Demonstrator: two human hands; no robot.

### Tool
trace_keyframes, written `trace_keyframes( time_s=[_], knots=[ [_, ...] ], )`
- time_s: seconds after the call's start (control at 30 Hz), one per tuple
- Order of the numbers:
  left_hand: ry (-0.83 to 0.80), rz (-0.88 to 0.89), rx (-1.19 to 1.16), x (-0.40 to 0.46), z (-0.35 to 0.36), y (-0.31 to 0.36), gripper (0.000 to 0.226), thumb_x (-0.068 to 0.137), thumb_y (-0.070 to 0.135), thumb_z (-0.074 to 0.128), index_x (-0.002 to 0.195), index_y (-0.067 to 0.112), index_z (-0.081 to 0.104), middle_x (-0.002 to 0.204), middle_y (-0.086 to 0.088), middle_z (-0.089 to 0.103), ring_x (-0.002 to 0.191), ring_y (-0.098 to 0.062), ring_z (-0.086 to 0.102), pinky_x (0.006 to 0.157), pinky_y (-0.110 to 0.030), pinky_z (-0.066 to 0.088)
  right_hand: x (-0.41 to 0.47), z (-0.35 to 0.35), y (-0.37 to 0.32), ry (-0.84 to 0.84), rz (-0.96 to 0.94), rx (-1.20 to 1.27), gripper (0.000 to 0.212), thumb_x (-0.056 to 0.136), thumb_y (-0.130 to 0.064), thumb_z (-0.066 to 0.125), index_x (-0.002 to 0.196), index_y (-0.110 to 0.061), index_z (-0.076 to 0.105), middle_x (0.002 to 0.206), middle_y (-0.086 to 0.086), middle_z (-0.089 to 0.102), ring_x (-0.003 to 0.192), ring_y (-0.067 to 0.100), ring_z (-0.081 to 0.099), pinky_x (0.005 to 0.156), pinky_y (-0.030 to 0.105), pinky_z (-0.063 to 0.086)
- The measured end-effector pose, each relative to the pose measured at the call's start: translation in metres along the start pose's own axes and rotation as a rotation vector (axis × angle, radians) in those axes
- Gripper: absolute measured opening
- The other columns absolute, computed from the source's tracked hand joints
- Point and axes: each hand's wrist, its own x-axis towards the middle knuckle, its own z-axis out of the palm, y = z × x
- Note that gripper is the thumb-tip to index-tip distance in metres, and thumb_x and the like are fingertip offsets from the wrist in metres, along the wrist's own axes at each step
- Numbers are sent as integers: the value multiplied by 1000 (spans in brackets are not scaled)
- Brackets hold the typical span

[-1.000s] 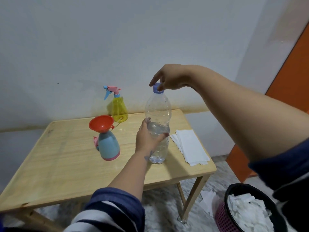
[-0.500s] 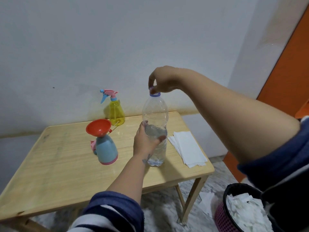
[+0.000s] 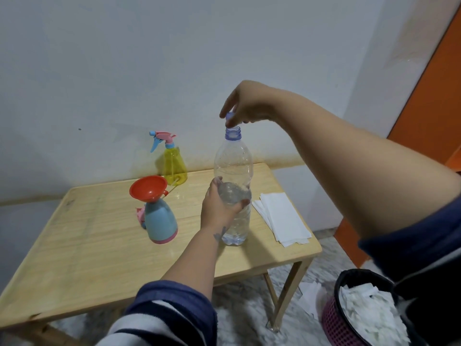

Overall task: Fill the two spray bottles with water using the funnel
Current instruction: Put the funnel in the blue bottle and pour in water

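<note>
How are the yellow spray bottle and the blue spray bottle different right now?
The yellow spray bottle is see-through and has its pink and blue trigger head on; the blue spray bottle is opaque, with its top open and the red funnel sitting in it. The yellow one stands at the back of the table by the wall; the blue one stands nearer, left of the water bottle. Both stand upright, and neither hand touches them.

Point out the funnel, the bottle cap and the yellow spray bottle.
funnel (image 3: 147, 188): head view, inside of the red bowl.
bottle cap (image 3: 229, 117): head view, its visible blue side.
yellow spray bottle (image 3: 173, 166): head view, middle of the body.
</note>
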Motion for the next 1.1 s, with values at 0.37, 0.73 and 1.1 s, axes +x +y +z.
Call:
trace_keyframes(
  time_s=[0.37,0.73,1.1],
  knots=[
    [23,43,75,-8,-1,-4,90,68,53,79,142,34,31,147,13,42,133,-12,44,90,-24,38,4,101,107,202,370,511,26,70,-8,82,76,-18,58,70,3,62,60,15,58,64,28,51],
    [108,40,152,-9,5,-8,84,69,59,75,139,43,30,141,19,46,124,-11,51,85,-30,45,-38,288,179,42,489,341,44,83,-42,64,126,-35,57,120,-5,63,120,20,47,87,31,28],
    [92,29,140,-8,8,-9,89,70,59,75,142,43,26,146,18,41,130,-12,46,90,-29,42,-38,289,182,52,465,415,35,89,-32,56,124,-33,58,120,-4,63,112,20,53,86,28,34]
  ],
)
